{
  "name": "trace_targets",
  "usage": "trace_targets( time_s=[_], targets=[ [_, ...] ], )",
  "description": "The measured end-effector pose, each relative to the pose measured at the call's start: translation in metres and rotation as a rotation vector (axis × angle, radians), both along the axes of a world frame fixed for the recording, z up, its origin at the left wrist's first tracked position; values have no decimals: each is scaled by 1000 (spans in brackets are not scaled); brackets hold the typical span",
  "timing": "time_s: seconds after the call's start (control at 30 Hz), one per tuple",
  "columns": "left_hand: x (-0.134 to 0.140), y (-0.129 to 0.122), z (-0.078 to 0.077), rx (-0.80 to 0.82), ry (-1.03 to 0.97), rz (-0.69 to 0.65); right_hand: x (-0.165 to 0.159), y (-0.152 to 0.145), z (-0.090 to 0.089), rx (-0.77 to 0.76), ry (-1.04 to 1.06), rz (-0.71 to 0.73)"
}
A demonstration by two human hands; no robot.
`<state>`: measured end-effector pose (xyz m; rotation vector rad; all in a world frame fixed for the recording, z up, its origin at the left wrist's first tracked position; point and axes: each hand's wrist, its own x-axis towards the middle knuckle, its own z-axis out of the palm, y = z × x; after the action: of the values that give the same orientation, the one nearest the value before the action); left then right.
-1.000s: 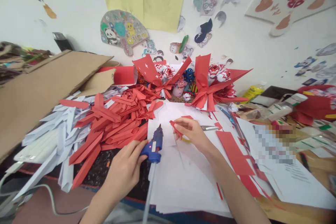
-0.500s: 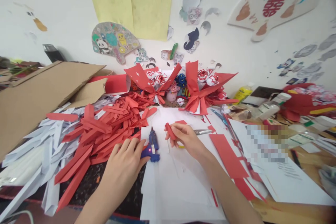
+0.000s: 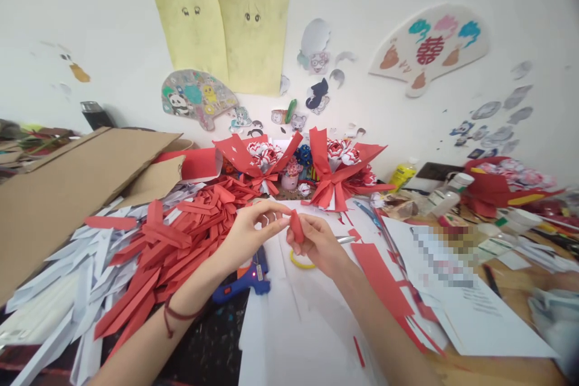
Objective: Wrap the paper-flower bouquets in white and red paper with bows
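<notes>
My right hand (image 3: pixel 319 244) pinches a small folded red paper piece (image 3: pixel 296 227) upright over the white sheets. My left hand (image 3: pixel 253 226) reaches in from the left, thumb and forefinger closed at the piece's upper edge. Under my left wrist lies a blue hot glue gun (image 3: pixel 246 282) with a small lit light, partly hidden by the hand. Behind my right hand are scissors, with a yellow handle loop (image 3: pixel 301 260) showing below and a blade tip to the right.
A heap of folded red paper strips (image 3: pixel 181 229) and white strips (image 3: pixel 67 283) covers the left side, beside cardboard (image 3: pixel 90 181). Red-wrapped paper bouquets (image 3: pixel 332 178) stand at the wall. Red paper (image 3: pixel 382 280), a printed sheet (image 3: pixel 493 319) and bottles (image 3: pixel 452 193) lie right.
My left hand has left the glue gun and risen to the red paper piece in my right hand. The glue gun now lies lower and more tilted. The view has tipped upward.
</notes>
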<state>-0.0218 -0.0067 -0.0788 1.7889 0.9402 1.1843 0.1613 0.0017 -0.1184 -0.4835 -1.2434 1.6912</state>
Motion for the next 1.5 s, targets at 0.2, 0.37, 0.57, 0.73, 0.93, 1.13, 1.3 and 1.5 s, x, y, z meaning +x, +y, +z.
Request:
trace_targets(
  time_s=[0.2, 0.37, 0.57, 0.73, 0.93, 1.13, 1.3, 1.5],
  targets=[
    [4, 12, 13, -105, -224, -84, -8, 10, 26, 44, -15, -18],
    [2, 22, 25, -81, -338, -146, -15, 20, 44, 114, -18, -49],
    [-2, 34, 37, -63, -360, -209, -20, 33, 57, 202, -34, -72],
    [-3, 41, 46, -60, -349, -223, -22, 44, 63, 225, -75, -72],
    [0, 43, 51, -3, -298, -182, -24, 52, 61, 257, -89, -94],
    [-1, 39, 58, 138, -156, -17, -11, 43, 69, 439, -209, -394],
    [-1, 33, 66, 238, -70, -7, -4, 28, 81, 657, -285, -523],
    [-4, 31, 69, 343, -46, -100, -7, 19, 81, 664, -268, -571]
  ],
)
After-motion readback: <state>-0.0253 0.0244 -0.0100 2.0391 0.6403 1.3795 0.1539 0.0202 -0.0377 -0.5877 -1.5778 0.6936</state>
